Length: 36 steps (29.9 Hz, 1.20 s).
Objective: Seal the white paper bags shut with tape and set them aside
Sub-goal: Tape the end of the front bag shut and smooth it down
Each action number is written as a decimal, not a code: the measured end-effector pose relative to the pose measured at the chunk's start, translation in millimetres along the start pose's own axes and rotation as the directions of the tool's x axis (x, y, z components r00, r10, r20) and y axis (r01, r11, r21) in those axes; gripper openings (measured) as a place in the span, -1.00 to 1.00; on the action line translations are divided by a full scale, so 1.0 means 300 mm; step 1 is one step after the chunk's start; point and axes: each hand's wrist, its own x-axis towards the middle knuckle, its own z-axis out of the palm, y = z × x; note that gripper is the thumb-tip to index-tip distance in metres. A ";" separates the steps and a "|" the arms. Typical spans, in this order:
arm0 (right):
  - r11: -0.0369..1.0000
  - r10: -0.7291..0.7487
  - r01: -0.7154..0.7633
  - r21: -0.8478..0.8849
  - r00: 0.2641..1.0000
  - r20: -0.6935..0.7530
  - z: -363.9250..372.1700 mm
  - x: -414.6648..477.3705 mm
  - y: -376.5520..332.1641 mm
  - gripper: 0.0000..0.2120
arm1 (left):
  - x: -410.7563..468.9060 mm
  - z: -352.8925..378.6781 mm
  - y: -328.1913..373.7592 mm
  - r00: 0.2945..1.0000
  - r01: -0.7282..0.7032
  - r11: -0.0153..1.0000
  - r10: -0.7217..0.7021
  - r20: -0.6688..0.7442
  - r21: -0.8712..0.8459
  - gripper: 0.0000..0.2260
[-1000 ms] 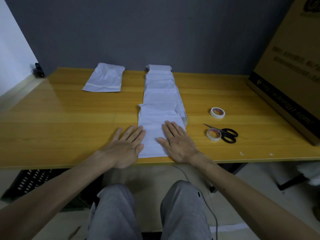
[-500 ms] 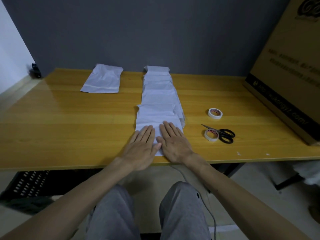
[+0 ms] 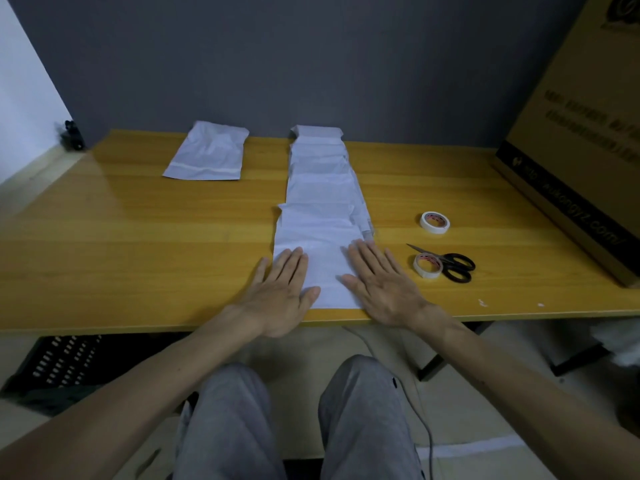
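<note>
Head view looks down on a yellow wooden table (image 3: 138, 237) where a row of white paper bags (image 3: 320, 181) runs, overlapping, from the far edge toward the near edge at the middle. At the near end of that row the nearest bag (image 3: 322, 258) lies flat, stopping just short of the table's lip. The left hand (image 3: 280, 296) lies palm-down across this bag's left edge, its fingers (image 3: 294, 265) straight and released, grasping nothing; the inner ones rest on paper, the outer ones on bare wood. The right hand (image 3: 381, 289) lies palm-down across the bag's right edge, its fingers (image 3: 367, 258) likewise straight, a little spread, holding nothing. A strip of the bag shows between the two hands, which do not touch. Well apart at the far left lies a single white bag (image 3: 207, 154), with a paler band across its near end. Right of the right hand, a near tape roll (image 3: 428, 266) sits against black-handled scissors (image 3: 453, 266); a second tape roll (image 3: 435, 222) lies farther back. A large cardboard box (image 3: 581, 133) stands at the right edge. A black crate (image 3: 59, 362) sits below the table on the left.
</note>
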 end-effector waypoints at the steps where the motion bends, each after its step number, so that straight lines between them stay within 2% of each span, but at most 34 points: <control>1: 1.000 0.000 0.000 -0.014 1.000 -0.021 0.000 -0.006 0.007 -0.03 | -0.001 0.000 -0.003 1.000 -0.003 1.000 0.003 0.002 -0.001 -0.41; 7: 0.993 0.113 -0.113 -0.038 0.993 0.018 -0.023 -0.046 0.034 -0.17 | -0.002 0.004 -0.008 1.000 -0.011 1.000 0.011 0.000 0.002 -0.40; 9: 0.981 0.177 -0.178 -0.075 0.984 -0.017 -0.031 -0.070 0.045 -0.28 | 0.000 0.006 -0.008 1.000 -0.009 1.000 0.009 0.003 -0.001 -0.40; 11: 0.979 0.177 -0.186 -0.086 0.979 -0.101 -0.042 -0.083 0.042 -0.35 | 0.002 0.006 -0.006 1.000 -0.008 1.000 0.008 0.005 -0.004 -0.40; 14: 0.989 0.135 -0.124 0.075 0.977 -0.163 -0.096 -0.069 -0.004 -0.39 | 0.005 0.003 -0.001 1.000 -0.009 1.000 0.010 0.011 -0.007 -0.39; 17: 0.964 -0.049 0.047 0.262 0.999 0.000 -0.112 -0.035 -0.048 -0.37 | 0.003 0.001 -0.001 1.000 -0.007 1.000 0.008 0.017 -0.009 -0.38; 19: 0.954 -0.128 0.093 0.284 0.986 0.107 -0.087 -0.027 -0.063 -0.32 | 0.002 0.003 0.001 1.000 -0.005 1.000 0.005 -0.005 -0.008 -0.38; 21: 0.963 -0.133 0.088 0.255 0.977 0.165 -0.060 -0.026 -0.065 -0.33 | -0.001 0.004 0.004 0.999 -0.007 1.000 0.006 -0.033 -0.009 -0.39; 24: 0.981 -0.127 0.099 0.168 0.978 0.165 -0.038 -0.023 -0.065 -0.35 | -0.008 0.001 0.003 0.999 -0.020 1.000 0.019 -0.038 -0.020 -0.39; 28: 0.986 -0.111 0.086 0.145 0.978 0.175 -0.033 -0.020 -0.069 -0.34 | -0.021 -0.007 -0.003 0.997 -0.049 0.999 0.047 -0.061 -0.023 -0.41; 36: 0.988 -0.091 0.068 0.142 0.983 0.163 -0.031 -0.023 -0.076 -0.32 | -0.023 0.004 -0.029 0.955 -0.054 0.988 0.092 -0.282 0.141 -0.25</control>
